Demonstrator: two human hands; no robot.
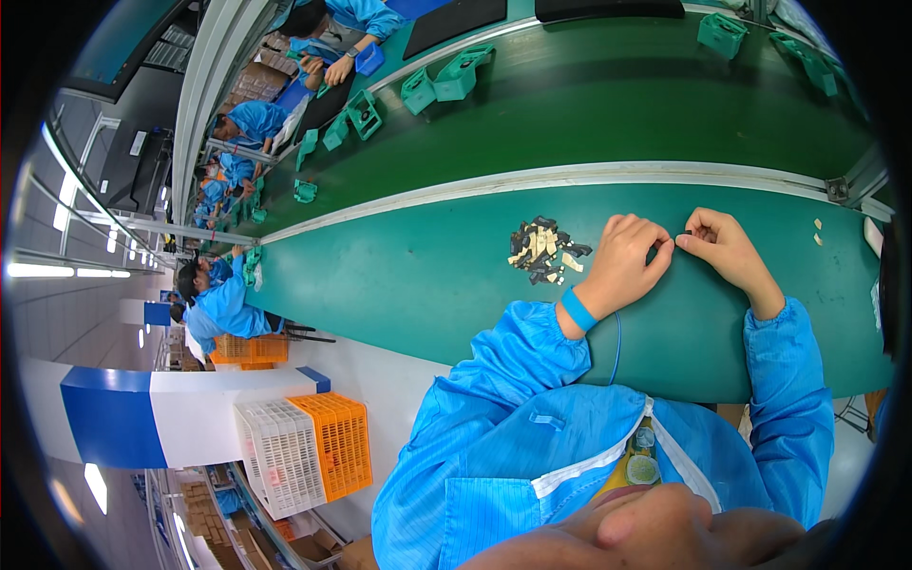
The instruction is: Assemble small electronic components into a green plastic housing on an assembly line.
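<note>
Fingers (701, 249) of the right hand (731, 252) were pinched on a dark piece (683, 234); those of the left hand (622, 255) were pressed together beside it, any contents hidden. The pile (543, 249) was placed nearby, presumably for reach.

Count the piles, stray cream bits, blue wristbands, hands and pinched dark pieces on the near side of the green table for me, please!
Black-and-cream pile: 1
Stray cream bits: 2
Blue wristband: 1
Left hand and right hand: 2
Pinched dark piece: 1
Total: 7
</note>
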